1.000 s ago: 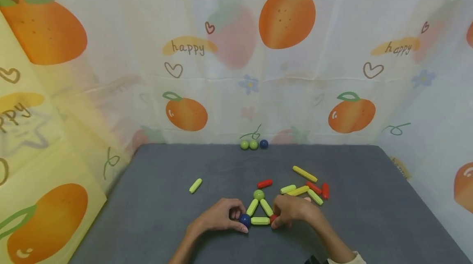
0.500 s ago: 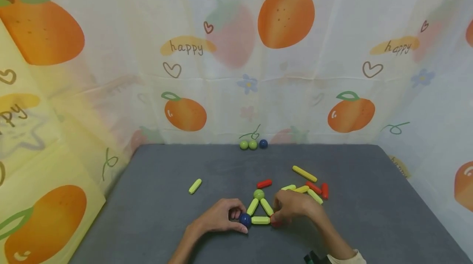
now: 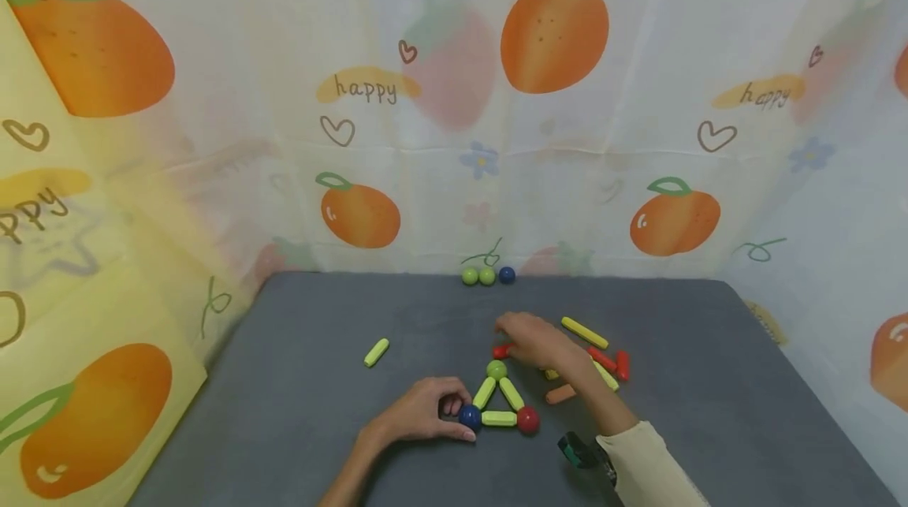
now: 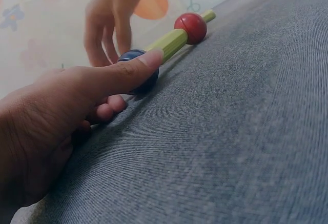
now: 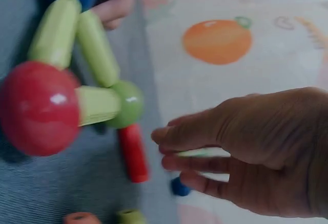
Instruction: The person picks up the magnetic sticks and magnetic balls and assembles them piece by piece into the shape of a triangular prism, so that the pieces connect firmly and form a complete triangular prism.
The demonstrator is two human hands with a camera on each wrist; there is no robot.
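Note:
On the grey table lies a triangle of three light green rods, with a blue ball, a red ball and a green ball at its corners. My left hand holds the blue ball between thumb and fingers, the thumb in front of it in the left wrist view. Over the far side of the triangle, my right hand hovers beside a short red rod, partly covering it. Nothing sits in the right hand's relaxed fingers in the right wrist view.
Under and beyond the right forearm lie an orange rod, a yellow rod and several others. A lone light green rod is at left. Two green balls and a blue one line the back edge, before a printed cloth.
My right hand has left the red ball and moved away from me toward the short red rod, uncovering the ball and an orange rod. The left hand stays at the blue ball.

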